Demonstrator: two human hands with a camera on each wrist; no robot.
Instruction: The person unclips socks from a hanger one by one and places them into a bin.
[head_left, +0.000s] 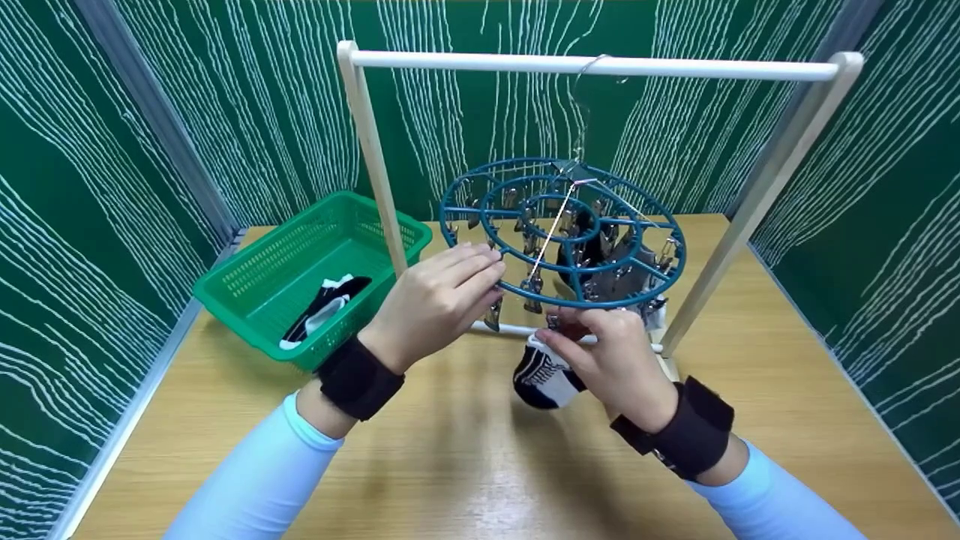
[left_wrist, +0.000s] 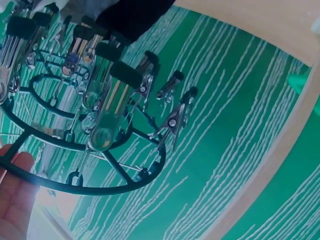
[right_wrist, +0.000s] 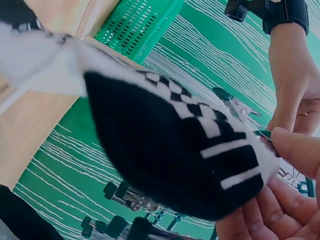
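A round blue-green clip hanger [head_left: 510, 287] with several metal clips [left_wrist: 112, 107] hangs by a hook from a rail. My left hand [head_left: 444, 300] holds its near-left rim, with fingers [left_wrist: 17, 192] touching the ring in the left wrist view. At the near rim, my right hand [head_left: 616, 360] pinches the cuff of a black-and-white sock [head_left: 546, 375], thumb and fingers close to a clip. The sock hangs below, its checks and stripes [right_wrist: 200, 120] filling much of the right wrist view. Whether the clip's jaws grip the cuff is hidden by the fingers.
A green basket [head_left: 247, 315] at the left holds black-and-white socks [head_left: 324, 311]. The wooden stand has a white rail [head_left: 480, 61] and a right post [head_left: 757, 202]. Dark and grey cloth items [head_left: 637, 277] hang from the hanger's far and right parts.
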